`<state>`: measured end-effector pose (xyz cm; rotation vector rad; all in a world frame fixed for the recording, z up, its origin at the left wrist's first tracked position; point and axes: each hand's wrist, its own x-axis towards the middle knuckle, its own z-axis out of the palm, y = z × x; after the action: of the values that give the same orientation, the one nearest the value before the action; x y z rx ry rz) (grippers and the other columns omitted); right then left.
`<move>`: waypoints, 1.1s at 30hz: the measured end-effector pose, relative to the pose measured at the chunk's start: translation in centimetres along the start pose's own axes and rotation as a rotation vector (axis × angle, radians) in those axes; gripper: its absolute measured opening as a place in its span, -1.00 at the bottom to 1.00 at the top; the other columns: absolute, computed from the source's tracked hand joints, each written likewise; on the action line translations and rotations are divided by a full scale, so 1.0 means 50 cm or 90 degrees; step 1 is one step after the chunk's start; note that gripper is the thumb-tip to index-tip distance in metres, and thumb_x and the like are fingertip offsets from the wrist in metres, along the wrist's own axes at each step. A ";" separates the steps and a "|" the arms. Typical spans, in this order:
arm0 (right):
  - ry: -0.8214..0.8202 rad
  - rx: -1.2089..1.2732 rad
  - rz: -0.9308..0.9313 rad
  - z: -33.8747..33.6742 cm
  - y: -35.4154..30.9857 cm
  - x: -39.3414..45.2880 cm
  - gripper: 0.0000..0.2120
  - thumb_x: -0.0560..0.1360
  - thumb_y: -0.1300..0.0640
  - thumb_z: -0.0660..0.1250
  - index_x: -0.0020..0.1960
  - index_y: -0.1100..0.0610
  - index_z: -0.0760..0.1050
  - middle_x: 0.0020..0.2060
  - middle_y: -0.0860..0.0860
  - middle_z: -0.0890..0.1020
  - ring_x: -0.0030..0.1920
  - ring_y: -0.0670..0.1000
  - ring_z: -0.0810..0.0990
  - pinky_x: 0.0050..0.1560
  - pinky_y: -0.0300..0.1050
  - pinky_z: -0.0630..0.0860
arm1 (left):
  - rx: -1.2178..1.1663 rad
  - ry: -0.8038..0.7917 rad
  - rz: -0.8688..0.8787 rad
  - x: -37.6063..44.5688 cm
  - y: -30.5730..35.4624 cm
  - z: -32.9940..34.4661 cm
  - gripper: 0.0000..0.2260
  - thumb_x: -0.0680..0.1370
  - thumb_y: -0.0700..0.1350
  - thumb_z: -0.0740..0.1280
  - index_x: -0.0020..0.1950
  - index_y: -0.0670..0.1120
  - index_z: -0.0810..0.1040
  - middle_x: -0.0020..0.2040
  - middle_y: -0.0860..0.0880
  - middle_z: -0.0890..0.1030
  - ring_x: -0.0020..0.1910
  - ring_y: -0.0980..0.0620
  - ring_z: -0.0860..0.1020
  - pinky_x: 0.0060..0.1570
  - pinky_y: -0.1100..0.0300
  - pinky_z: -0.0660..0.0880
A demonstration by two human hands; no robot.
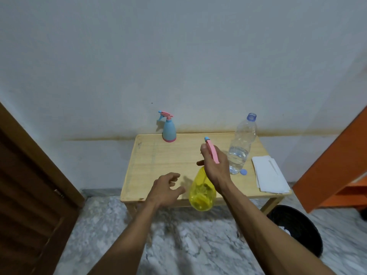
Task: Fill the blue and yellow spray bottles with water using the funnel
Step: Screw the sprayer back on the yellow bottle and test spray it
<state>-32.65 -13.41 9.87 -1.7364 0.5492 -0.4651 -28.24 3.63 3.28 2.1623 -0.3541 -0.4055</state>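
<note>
My right hand (215,165) grips the pink spray head of the yellow spray bottle (202,193) and holds it above the front edge of the wooden table (158,159). Just left of the bottle's body, my left hand (164,188) hovers with fingers spread and empty. The blue spray bottle (169,130), pink trigger on top, stands upright at the back of the table by the wall. A clear plastic water bottle (241,145), uncapped and about a third full, stands at the right with its blue cap (243,172) lying beside its base. No funnel is visible.
White paper sheets (269,176) lie on the table's right end. A black bin (297,229) sits on the marble floor under the right front corner. A brown door (29,185) is at the left, orange furniture (337,165) at the right.
</note>
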 end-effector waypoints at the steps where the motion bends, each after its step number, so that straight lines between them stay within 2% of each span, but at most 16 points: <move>1: 0.003 0.013 -0.007 0.004 -0.011 0.005 -0.66 0.63 -0.13 0.27 -0.04 0.15 0.56 -0.21 0.03 0.65 -0.26 -0.04 0.73 -0.24 -0.12 0.49 | -0.008 -0.009 0.012 0.000 0.004 0.007 -0.53 0.42 -0.02 0.53 0.30 -0.01 0.55 0.15 0.03 0.63 0.15 0.11 0.60 0.10 0.25 0.50; 4: 0.000 0.047 -0.023 0.015 -0.030 0.025 -0.69 0.61 -0.11 0.31 -0.05 0.14 0.59 -0.14 0.10 0.68 -0.25 -0.03 0.73 -0.22 -0.13 0.54 | -0.022 -0.041 0.045 0.020 0.013 0.020 -0.49 0.33 -0.02 0.51 0.27 0.03 0.55 0.11 0.08 0.63 0.14 0.13 0.60 0.13 0.19 0.55; 7: -0.005 0.059 -0.052 0.021 -0.037 0.050 -0.73 0.62 -0.06 0.33 -0.07 0.13 0.61 -0.14 0.16 0.68 -0.21 0.05 0.73 -0.33 -0.37 0.48 | -0.039 -0.092 0.067 0.053 0.026 0.026 -0.39 0.26 -0.01 0.51 0.31 0.08 0.50 0.15 0.10 0.61 0.17 0.14 0.59 0.17 0.13 0.56; 10: -0.009 0.062 -0.055 0.030 -0.035 0.088 -0.76 0.62 -0.05 0.34 -0.08 0.11 0.62 -0.17 0.13 0.69 -0.24 0.00 0.73 -0.30 -0.32 0.50 | -0.050 -0.109 0.078 0.092 0.041 0.034 -0.30 0.22 0.08 0.61 0.33 0.08 0.49 0.17 0.14 0.60 0.16 0.22 0.57 0.17 0.17 0.55; 13: -0.027 0.057 -0.067 0.042 -0.029 0.139 -0.76 0.62 -0.07 0.34 -0.08 0.08 0.62 -0.20 0.07 0.69 -0.25 -0.05 0.72 -0.25 -0.24 0.54 | -0.053 -0.073 0.094 0.139 0.052 0.039 -0.27 0.22 0.14 0.64 0.34 0.09 0.48 0.18 0.18 0.60 0.17 0.26 0.54 0.16 0.24 0.51; 16: -0.058 0.060 -0.087 0.061 -0.021 0.207 -0.77 0.61 -0.08 0.34 -0.11 0.04 0.61 -0.22 0.07 0.67 -0.21 -0.01 0.72 -0.20 -0.20 0.57 | -0.069 -0.022 0.092 0.204 0.053 0.041 -0.27 0.20 0.15 0.63 0.32 0.10 0.50 0.15 0.19 0.61 0.15 0.28 0.54 0.18 0.19 0.53; 18: -0.080 0.056 -0.092 0.075 -0.013 0.262 -0.82 0.58 -0.10 0.37 -0.05 -0.01 0.62 -0.21 0.00 0.68 -0.16 -0.01 0.70 -0.13 -0.14 0.59 | -0.075 0.008 0.088 0.256 0.054 0.042 -0.29 0.18 0.15 0.64 0.29 0.09 0.52 0.12 0.20 0.62 0.12 0.32 0.54 0.16 0.16 0.55; 20: -0.094 0.060 -0.083 0.084 -0.004 0.315 -0.84 0.54 -0.08 0.44 0.03 -0.03 0.63 -0.17 -0.08 0.68 -0.14 -0.09 0.66 -0.14 -0.29 0.54 | -0.076 0.030 0.076 0.310 0.056 0.044 -0.31 0.17 0.12 0.64 0.26 0.10 0.51 0.09 0.21 0.62 0.10 0.32 0.53 0.14 0.14 0.56; 22: -0.097 0.053 -0.067 0.089 0.006 0.361 -0.81 0.48 -0.05 0.50 0.03 -0.03 0.59 -0.16 -0.09 0.65 -0.19 -0.14 0.60 -0.20 -0.40 0.47 | -0.082 0.052 0.057 0.366 0.057 0.048 -0.32 0.16 0.11 0.63 0.23 0.10 0.51 0.07 0.19 0.63 0.09 0.28 0.55 0.12 0.08 0.58; 24: -0.094 0.011 -0.051 0.095 0.022 0.400 -0.75 0.46 -0.05 0.53 0.04 -0.02 0.53 -0.13 -0.10 0.61 -0.17 -0.17 0.56 -0.22 -0.43 0.43 | -0.080 0.072 0.036 0.421 0.060 0.058 -0.31 0.15 0.15 0.62 0.23 0.09 0.51 0.04 0.14 0.66 0.06 0.19 0.60 0.07 0.00 0.60; 26: -0.086 -0.041 -0.046 0.100 0.041 0.434 -0.69 0.46 -0.05 0.53 0.11 -0.05 0.50 -0.05 -0.12 0.58 -0.05 -0.15 0.56 -0.16 -0.39 0.42 | -0.051 0.098 0.050 0.472 0.061 0.074 -0.29 0.17 0.25 0.59 0.24 0.06 0.50 0.04 0.12 0.68 0.01 0.12 0.64 0.01 0.00 0.62; 29: -0.057 -0.037 -0.070 0.103 0.066 0.490 -0.71 0.48 0.10 0.53 0.04 -0.15 0.47 -0.10 -0.15 0.56 -0.05 -0.13 0.55 -0.14 -0.44 0.38 | -0.033 0.147 0.072 0.532 0.064 0.099 -0.38 0.19 0.22 0.56 0.19 0.15 0.49 0.02 0.19 0.65 -0.03 0.20 0.62 -0.04 0.11 0.62; 31: -0.047 -0.044 -0.078 0.109 0.084 0.529 -0.74 0.46 0.20 0.53 0.00 -0.07 0.53 -0.17 -0.19 0.57 -0.13 -0.18 0.55 -0.17 -0.50 0.38 | -0.045 0.152 0.057 0.568 0.060 0.114 -0.38 0.18 0.19 0.57 0.20 0.15 0.49 0.05 0.18 0.64 0.01 0.18 0.61 0.00 0.10 0.61; 33: -0.031 -0.083 -0.089 0.120 0.106 0.567 -0.79 0.43 0.24 0.55 0.00 0.07 0.61 -0.17 -0.09 0.63 -0.17 -0.07 0.58 -0.16 -0.35 0.43 | -0.051 0.139 0.047 0.605 0.051 0.128 -0.29 0.18 0.21 0.54 0.30 0.04 0.52 0.13 0.11 0.65 0.08 0.11 0.61 0.06 0.06 0.60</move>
<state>-6.85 -26.38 3.94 -1.9153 0.4322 -0.4927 -3.72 -14.33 -3.03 2.0840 -0.2877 -0.1372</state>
